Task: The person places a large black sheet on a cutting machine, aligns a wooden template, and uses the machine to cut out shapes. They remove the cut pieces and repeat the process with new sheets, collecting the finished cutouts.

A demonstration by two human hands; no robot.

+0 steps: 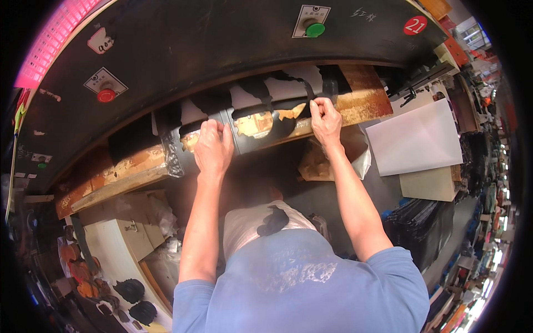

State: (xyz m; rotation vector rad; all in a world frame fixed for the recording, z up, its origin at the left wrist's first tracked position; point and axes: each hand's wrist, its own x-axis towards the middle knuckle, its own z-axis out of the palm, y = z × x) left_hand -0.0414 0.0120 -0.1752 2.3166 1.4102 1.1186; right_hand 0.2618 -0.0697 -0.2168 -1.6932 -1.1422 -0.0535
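A person in a blue shirt leans over a worn wooden counter [127, 166] set under the black head of a press [222, 33], both bare arms stretched forward from the lower edge of the view. Nearest, a dark cut piece [272, 221] lies on pale cloth at the person's waist, apart from both hands.

Farther out, the left hand [214, 149] rests knuckles-up on the near edge of the counter, its fingers curled over a black sheet [250, 125] and pressing it down; whether that grip actually closes on the material cannot be told from this angle. The right hand [325, 121] sits farther along the same edge, toward the counter's right end, fingers pinched shut on the sheet's upper right part.

The sheet lies between and beyond the two hands, its long axis running left to right along the counter, roughly parallel to the near edge. Cut-out holes in it show the scarred wood beneath. Both hands touch it; the right one holds the far end.

Beyond the counter's right end, a white sheet [416, 139] lies well apart. On the press face above sit a red button [106, 95] at left and a green button [315, 29] at right.
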